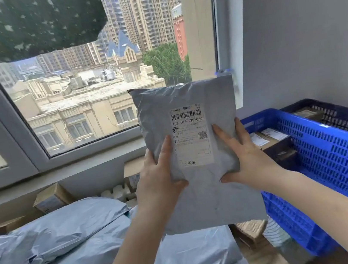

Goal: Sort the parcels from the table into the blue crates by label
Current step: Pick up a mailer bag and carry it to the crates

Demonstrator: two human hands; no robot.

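A grey plastic mailer parcel (pixel 203 199) is held upright in front of me, its white label (pixel 191 136) facing me and reading 107-107-T25-030. My left hand (pixel 158 179) grips the parcel's left edge, thumb on the front beside the label. My right hand (pixel 242 157) grips the right edge, thumb and fingers across the front. A blue crate (pixel 321 155) stands to the right, holding labelled cardboard boxes (pixel 269 140).
More grey mailers (pixel 67 240) pile up on the table at lower left and below the held parcel. Cardboard boxes (pixel 52 197) line the wall under the window. A darker crate (pixel 346 115) sits behind the blue one. The window frame is straight ahead.
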